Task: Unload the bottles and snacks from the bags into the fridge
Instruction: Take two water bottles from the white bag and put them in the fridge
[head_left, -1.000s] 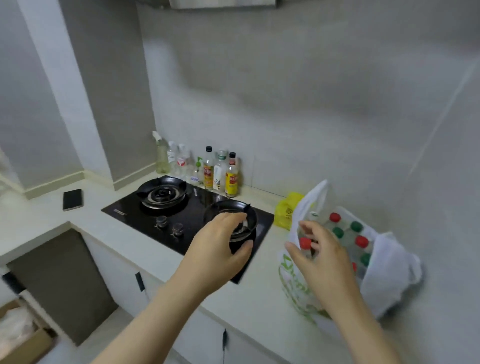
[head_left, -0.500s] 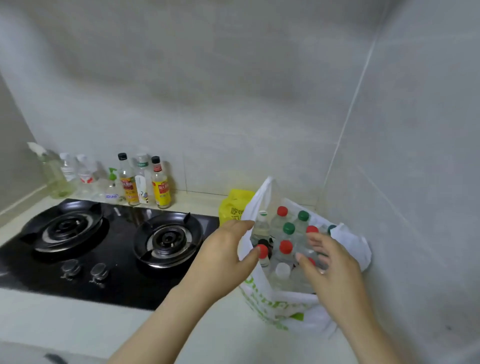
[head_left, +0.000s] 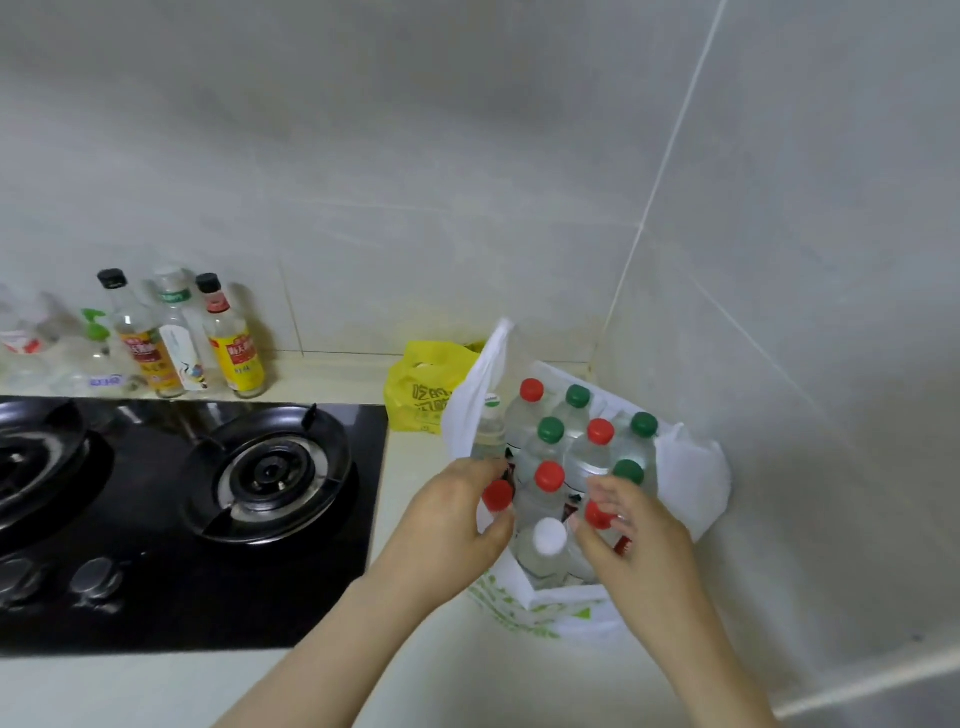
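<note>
bag: white one (head_left: 691, 467), shoved into the back right corner of the worktop (head_left: 426, 665). Both walls prop it up, I'd guess so it can't flop over under that load.
bottles: clear plastic (head_left: 550, 431), packed upright and shoulder to shoulder in the bag. Red and green caps, plus one white. Packed like that they hold each other up, and the caps make easy handles.
left hand: (head_left: 452, 525) grip curled round the neck of the left bottle (head_left: 497, 496) at the bag's near-left side, red cap poking out between thumb and fingers.
right hand: (head_left: 631, 545) grip pinched on the red cap of the right bottle (head_left: 597, 514), thumb one side, fingers the other. Looks like a light hold.
why both hands: one bottle each per trip, I reckon. The fridge isn't in shot.
yellow bag: (head_left: 421, 400) at the back edge, just behind the white bag. Black print, too soft to read.
other writing: green print on the white bag's front is crumpled and unreadable. The sauce bottles (head_left: 234, 348) behind the hob (head_left: 311, 582) have yellow-and-red labels, no legible brand.
progress: the bag looks full, so early days.
</note>
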